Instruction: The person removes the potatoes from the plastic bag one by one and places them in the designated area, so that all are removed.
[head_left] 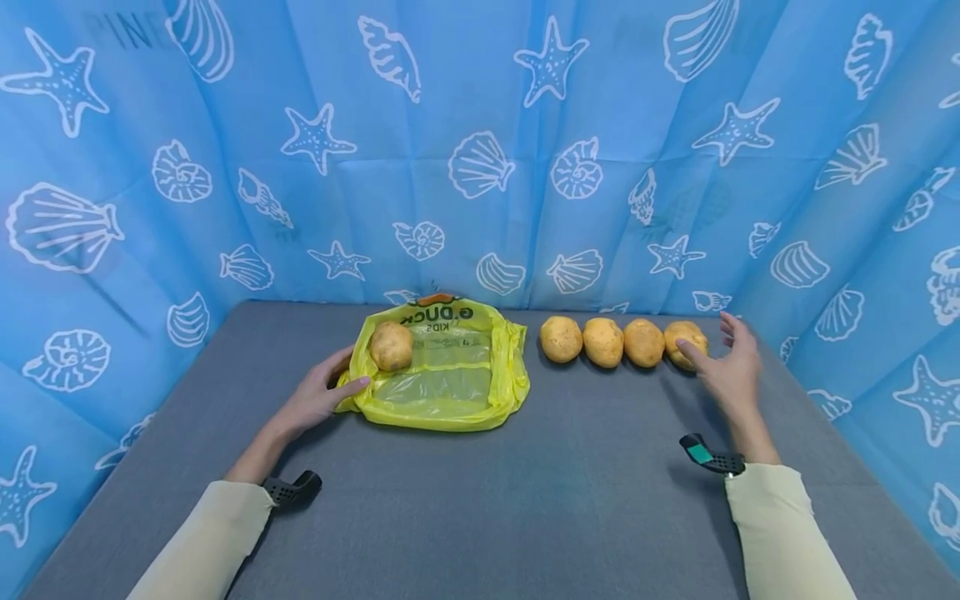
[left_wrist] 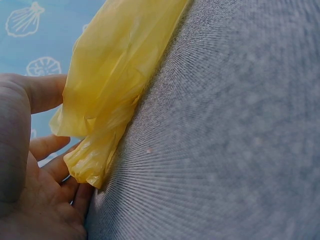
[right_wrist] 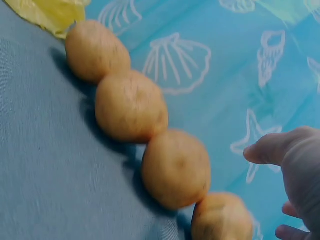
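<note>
A yellow plastic bag lies at the back of the table with its mouth spread and printed lettering on its far side. One potato sits inside, at the left end. My left hand holds the bag's left edge, thumb over the rim and fingers partly hidden behind the plastic. Right of the bag several potatoes stand in a row, from the nearest one to it to the rightmost one. My right hand hovers by that rightmost potato, fingers spread, thumb apart from it.
A grey cloth-covered table spreads beneath everything. Behind it and at both sides hangs a blue curtain with white shells and starfish. Each wrist wears a black strap mount, the right one with a green patch.
</note>
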